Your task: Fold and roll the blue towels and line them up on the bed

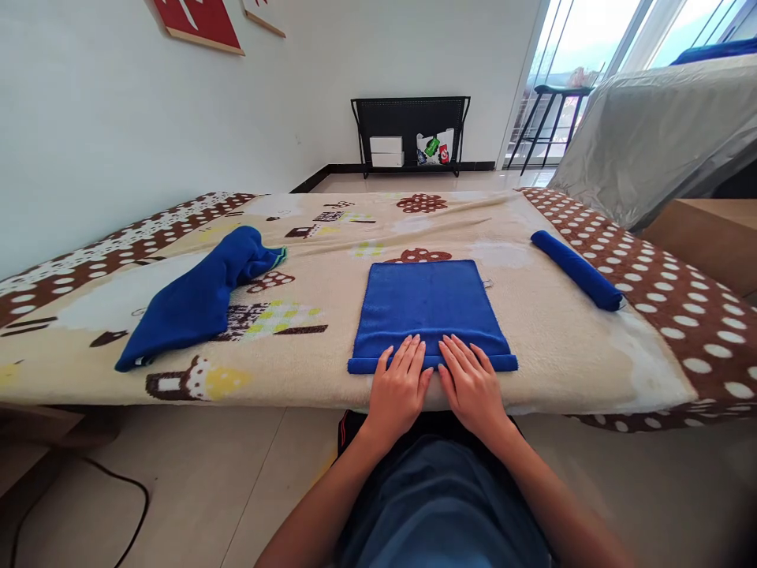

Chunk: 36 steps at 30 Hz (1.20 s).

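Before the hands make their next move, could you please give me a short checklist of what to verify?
1. Left hand placed on the near edge of the spread blue cloth: ok.
2. Right hand on that same edge, apart from the left: ok.
3. Near edge turned over across the full width: ok.
4. Cloth smooth throughout: not ok, a slight ripple shows by the fingertips.
5. Rolled blue cloth and crumpled blue cloth apart from it: ok.
6. Underside free of creases: cannot tell, hidden.
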Motion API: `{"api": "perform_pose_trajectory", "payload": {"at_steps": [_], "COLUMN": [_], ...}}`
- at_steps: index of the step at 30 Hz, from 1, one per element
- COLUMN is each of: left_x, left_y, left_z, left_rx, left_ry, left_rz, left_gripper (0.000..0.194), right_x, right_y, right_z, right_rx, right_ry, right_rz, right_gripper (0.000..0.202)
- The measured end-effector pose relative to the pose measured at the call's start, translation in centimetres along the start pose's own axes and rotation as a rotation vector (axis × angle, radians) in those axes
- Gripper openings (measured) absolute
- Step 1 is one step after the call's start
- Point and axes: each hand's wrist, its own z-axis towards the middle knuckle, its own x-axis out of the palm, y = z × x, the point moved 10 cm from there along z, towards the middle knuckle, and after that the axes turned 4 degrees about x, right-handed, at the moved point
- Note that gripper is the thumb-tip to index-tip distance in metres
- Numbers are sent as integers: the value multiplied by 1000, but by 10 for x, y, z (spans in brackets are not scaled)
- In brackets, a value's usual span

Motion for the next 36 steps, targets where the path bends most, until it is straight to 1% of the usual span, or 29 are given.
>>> {"api": "perform_pose_trajectory", "payload": {"at_steps": [3, 8, 12, 17, 20, 23, 26, 29, 32, 36], "left_x": [-6, -18, -22, -28, -35, -41, -41, -42, -40, -37], "left_y": [20, 56, 77, 89, 96, 101, 104, 107, 113, 119], "left_z": [-7, -27, -39, -50, -57, -61, -60, -56, -51, -45], "left_rx": [-47, -94, -73, 62, 86, 70, 47, -3, -84, -162], "left_ry": [10, 8, 39, 110, 110, 99, 102, 74, 60, 63], "left_rz": [45, 115, 115, 48, -18, -70, -90, -112, -138, -147], "left_gripper": [48, 51, 49, 50, 44, 36, 33, 27, 21, 19], "right_x": [-7, -16, -22, -30, -38, -41, -41, -41, -39, -36], "right_y": [-23, -55, -71, -83, -95, -105, -115, -120, -124, -129], "right_z": [-4, -16, -23, -31, -36, -39, -38, -36, -32, -27], "right_rx": [53, 85, 70, -16, -22, -14, 25, 61, 99, 148], "right_ry": [-25, -49, -38, 30, 59, 102, 124, 99, 63, 34], "right_rz": [-67, -127, -130, 4, 111, 150, 157, 157, 135, 99], "right_gripper": [44, 47, 48, 52, 44, 30, 25, 21, 16, 15]}}
